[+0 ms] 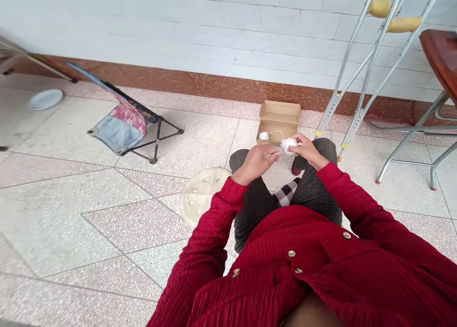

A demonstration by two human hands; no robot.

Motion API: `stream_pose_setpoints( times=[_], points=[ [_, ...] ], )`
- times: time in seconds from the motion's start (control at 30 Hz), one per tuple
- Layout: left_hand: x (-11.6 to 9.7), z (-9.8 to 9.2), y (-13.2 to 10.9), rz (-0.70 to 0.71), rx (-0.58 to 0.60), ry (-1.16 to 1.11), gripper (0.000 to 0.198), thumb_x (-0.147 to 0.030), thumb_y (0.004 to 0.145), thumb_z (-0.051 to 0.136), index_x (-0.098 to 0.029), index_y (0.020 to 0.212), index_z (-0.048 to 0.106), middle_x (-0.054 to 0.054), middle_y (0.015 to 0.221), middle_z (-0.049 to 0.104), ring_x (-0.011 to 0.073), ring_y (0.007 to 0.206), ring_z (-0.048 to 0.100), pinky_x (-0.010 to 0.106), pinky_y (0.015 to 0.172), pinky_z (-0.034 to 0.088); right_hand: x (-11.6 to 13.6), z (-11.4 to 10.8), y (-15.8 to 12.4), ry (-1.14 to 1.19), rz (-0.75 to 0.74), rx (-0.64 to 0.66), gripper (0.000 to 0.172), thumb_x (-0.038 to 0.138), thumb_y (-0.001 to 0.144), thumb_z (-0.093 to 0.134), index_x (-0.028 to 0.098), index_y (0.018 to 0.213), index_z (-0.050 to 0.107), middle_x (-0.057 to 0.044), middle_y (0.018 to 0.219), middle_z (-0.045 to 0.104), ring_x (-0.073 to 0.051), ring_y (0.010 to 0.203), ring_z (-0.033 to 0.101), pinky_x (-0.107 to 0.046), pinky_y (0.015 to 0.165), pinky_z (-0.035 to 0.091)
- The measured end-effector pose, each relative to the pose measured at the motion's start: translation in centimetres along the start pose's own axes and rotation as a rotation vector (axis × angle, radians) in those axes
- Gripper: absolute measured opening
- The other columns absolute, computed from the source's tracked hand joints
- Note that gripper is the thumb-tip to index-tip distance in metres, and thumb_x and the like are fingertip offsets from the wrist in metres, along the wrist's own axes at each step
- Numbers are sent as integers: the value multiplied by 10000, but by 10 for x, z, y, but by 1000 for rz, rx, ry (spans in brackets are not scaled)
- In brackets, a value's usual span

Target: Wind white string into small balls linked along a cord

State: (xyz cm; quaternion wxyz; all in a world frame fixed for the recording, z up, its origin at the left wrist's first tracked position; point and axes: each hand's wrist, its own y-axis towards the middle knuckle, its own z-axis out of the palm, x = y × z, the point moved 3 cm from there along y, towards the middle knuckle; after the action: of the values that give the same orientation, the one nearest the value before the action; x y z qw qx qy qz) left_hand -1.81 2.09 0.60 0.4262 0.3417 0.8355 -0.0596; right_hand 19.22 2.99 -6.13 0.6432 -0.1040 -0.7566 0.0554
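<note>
My right hand (307,150) is closed around a fluffy bundle of white yarn (287,145), above my knees. Close by on its left, my left hand (260,162) is pinched on a thin pale strand that runs to the bundle; the fingertips partly hide it. From the bundle a loose strand loops over to a small white yarn ball (263,135). That ball lies inside an open brown cardboard box (279,110) on the floor, just beyond my hands, with its lid tilted back toward the wall.
A round cream stool top (200,193) stands beside my left leg. Farther left are a folding chair (119,129) and a pale basin (45,99). Metal crutches (371,63) lean against the tiled wall at right, near a brown chair (441,55) with metal legs.
</note>
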Motion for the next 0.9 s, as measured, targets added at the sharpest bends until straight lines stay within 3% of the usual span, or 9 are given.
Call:
stream_pose_setpoints(
  times=[0.1, 0.17, 0.27, 0.37, 0.47, 0.57, 0.67, 0.8, 0.9],
  points=[
    [-7, -8, 3, 33, 13, 7, 312, -320, 964, 556, -183, 720, 696, 8, 742, 693, 168, 770, 610, 353, 928, 474, -17, 5, -3, 326, 284, 80, 334, 246, 647, 752, 215, 938, 590, 7, 821, 655, -120, 624, 605, -206, 502, 449],
    [-12, -6, 2, 46, 73, 5, 324, -321, 972, 548, -188, 717, 697, -2, 728, 692, 161, 761, 612, 364, 980, 464, -21, 4, 0, 474, 386, 54, 274, 234, 696, 713, 200, 938, 588, -9, 778, 672, -121, 602, 627, -197, 494, 457],
    [-15, 1, 0, 56, 148, 2, 318, -304, 975, 547, -197, 719, 703, -20, 716, 699, 140, 711, 609, 385, 1078, 419, -21, 3, 6, 434, 363, -31, 255, 210, 700, 707, 193, 915, 570, -8, 767, 658, -113, 587, 617, -186, 470, 446],
    [-7, 0, 3, 20, 100, 15, 308, -289, 960, 564, -195, 703, 706, -4, 715, 702, 157, 746, 626, 372, 1026, 447, -15, 8, 0, 195, 192, -29, 363, 169, 610, 764, 204, 916, 573, 27, 817, 616, -86, 574, 552, -178, 439, 418],
    [5, -9, 7, -23, -11, 16, 284, -287, 939, 583, -189, 712, 723, 24, 739, 712, 179, 782, 626, 341, 905, 477, -7, 19, -20, 83, 116, 194, 468, 152, 536, 805, 207, 958, 612, 36, 867, 595, -82, 600, 526, -183, 450, 432],
    [13, -14, 9, -45, -67, -76, 257, -311, 925, 597, -180, 765, 749, 40, 818, 743, 185, 822, 639, 318, 862, 480, 5, 25, -45, 248, 165, 503, 520, 177, 567, 815, 211, 1056, 640, 15, 910, 628, -112, 706, 594, -209, 562, 513],
    [20, -9, 8, -108, -74, -243, 285, -368, 922, 600, -158, 813, 759, 47, 875, 757, 186, 839, 661, 295, 820, 494, 24, 20, -58, 470, 145, 610, 566, 199, 584, 820, 227, 1119, 638, -2, 960, 664, -142, 802, 641, -251, 679, 561],
    [25, 12, 5, -171, -27, -352, 365, -425, 927, 587, -140, 758, 740, 30, 799, 736, 171, 792, 661, 271, 788, 488, 52, 9, -45, 583, -2, 470, 515, 286, 615, 813, 240, 1090, 620, -34, 1068, 691, -198, 915, 668, -305, 729, 576],
    [23, 28, 1, -162, 82, -352, 374, -411, 936, 569, -146, 722, 722, 27, 764, 722, 154, 761, 645, 266, 792, 469, 59, -3, -19, 470, -88, 205, 435, 379, 695, 762, 235, 1069, 592, -44, 1066, 671, -193, 845, 655, -300, 650, 552]
  ],
)
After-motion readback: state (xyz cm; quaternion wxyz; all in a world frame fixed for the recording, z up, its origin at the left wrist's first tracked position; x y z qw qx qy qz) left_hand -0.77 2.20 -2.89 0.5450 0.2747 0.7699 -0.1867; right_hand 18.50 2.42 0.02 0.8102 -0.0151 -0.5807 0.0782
